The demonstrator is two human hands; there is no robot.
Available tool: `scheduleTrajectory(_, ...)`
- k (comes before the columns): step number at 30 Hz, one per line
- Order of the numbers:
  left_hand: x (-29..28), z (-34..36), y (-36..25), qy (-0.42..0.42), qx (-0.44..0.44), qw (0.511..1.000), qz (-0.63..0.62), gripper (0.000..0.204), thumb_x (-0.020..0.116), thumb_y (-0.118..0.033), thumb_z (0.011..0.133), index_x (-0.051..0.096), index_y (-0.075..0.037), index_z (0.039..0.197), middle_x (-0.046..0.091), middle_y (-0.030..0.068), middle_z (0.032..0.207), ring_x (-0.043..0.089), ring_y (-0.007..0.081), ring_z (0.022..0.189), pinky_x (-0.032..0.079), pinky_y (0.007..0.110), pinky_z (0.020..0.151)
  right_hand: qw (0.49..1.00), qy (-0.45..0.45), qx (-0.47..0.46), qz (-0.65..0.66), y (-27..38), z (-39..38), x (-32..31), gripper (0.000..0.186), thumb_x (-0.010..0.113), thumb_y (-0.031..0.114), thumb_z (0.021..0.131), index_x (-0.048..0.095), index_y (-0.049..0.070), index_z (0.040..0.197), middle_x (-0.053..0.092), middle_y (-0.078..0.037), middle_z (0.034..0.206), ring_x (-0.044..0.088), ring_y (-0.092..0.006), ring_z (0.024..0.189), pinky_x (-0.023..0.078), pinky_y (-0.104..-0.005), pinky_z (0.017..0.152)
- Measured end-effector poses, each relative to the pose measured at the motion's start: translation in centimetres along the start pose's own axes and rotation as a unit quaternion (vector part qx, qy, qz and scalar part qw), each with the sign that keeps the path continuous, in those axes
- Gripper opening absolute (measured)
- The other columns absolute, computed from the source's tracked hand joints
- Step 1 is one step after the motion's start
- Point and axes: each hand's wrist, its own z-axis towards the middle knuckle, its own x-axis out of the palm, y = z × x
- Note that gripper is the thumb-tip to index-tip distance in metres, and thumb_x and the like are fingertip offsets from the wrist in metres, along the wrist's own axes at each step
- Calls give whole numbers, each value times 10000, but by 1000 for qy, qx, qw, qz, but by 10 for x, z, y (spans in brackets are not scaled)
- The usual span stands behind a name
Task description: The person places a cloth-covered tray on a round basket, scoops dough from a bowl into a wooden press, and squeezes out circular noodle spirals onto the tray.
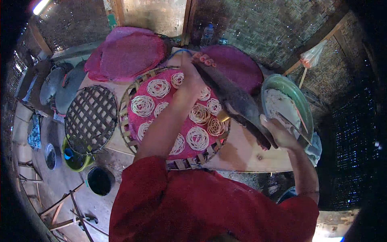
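Observation:
A long, dark grey, wooden-looking piece (242,103) lies slantwise across the right side of a round woven bamboo tray. My right hand (278,131) grips its near end, thumb on top. My left hand (190,78) reaches over the tray to its far rim, close to the far end of that piece. Its fingers are blurred, so their hold is unclear. Pink mesh (171,117) lines the bamboo tray (124,117). Several pale coiled strand nests (198,138) rest on the mesh, some partly hidden under my left forearm. A yellowish cylinder (223,116) shows beside the nests.
A green basin (307,105) with pale contents and sticks stands at the right. Folded pink mesh (129,52) and a purple-pink round (238,66) lie at the back. An open-lattice round tray (92,117) overhangs the table's left edge. Buckets, including a black one (100,181), stand below left.

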Motion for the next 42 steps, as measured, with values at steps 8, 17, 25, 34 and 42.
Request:
scheduleTrajectory(8, -12, -19, 4, -139, 40, 989, 36, 521, 258, -593, 885, 393, -136, 676, 387, 20, 572, 398, 189, 517, 368, 379, 559, 996, 33, 21, 82, -8, -5, 4, 607, 428, 617, 861, 570, 30, 787, 558, -63, 542, 558, -139, 429, 434, -241, 381)
scheduleTrajectory(17, -48, 8, 0, -121, 11, 992, 25, 460, 315, -540, 894, 400, -160, 649, 373, -36, 548, 383, 145, 507, 363, 336, 552, 999, 2, 38, 15, -33, 41, 10, 610, 405, 622, 865, 559, 32, 841, 556, -67, 542, 550, -140, 426, 448, -258, 388)
scheduleTrajectory(25, 10, -13, -76, 31, 22, 995, 96, 545, 277, -596, 881, 359, -108, 652, 378, 25, 569, 396, 191, 533, 362, 351, 557, 971, 135, 5, 198, -11, 57, 41, 594, 324, 599, 902, 549, 50, 883, 573, -62, 596, 533, -147, 418, 436, -266, 378)
scheduleTrajectory(34, -34, -42, -108, -98, 125, 986, 58, 537, 219, -578, 892, 344, -143, 602, 336, 12, 505, 366, 189, 475, 332, 337, 513, 994, 105, 24, 13, 24, 85, 63, 635, 282, 611, 904, 555, 40, 859, 531, -49, 540, 500, -146, 391, 405, -257, 357)
scheduleTrajectory(42, -2, -66, -127, -57, 138, 988, 25, 491, 237, -542, 895, 347, -156, 611, 311, 4, 499, 321, 160, 455, 301, 322, 496, 994, 101, -44, -20, 56, 58, 69, 649, 303, 620, 895, 560, 35, 783, 487, -37, 507, 472, -131, 379, 375, -269, 350)
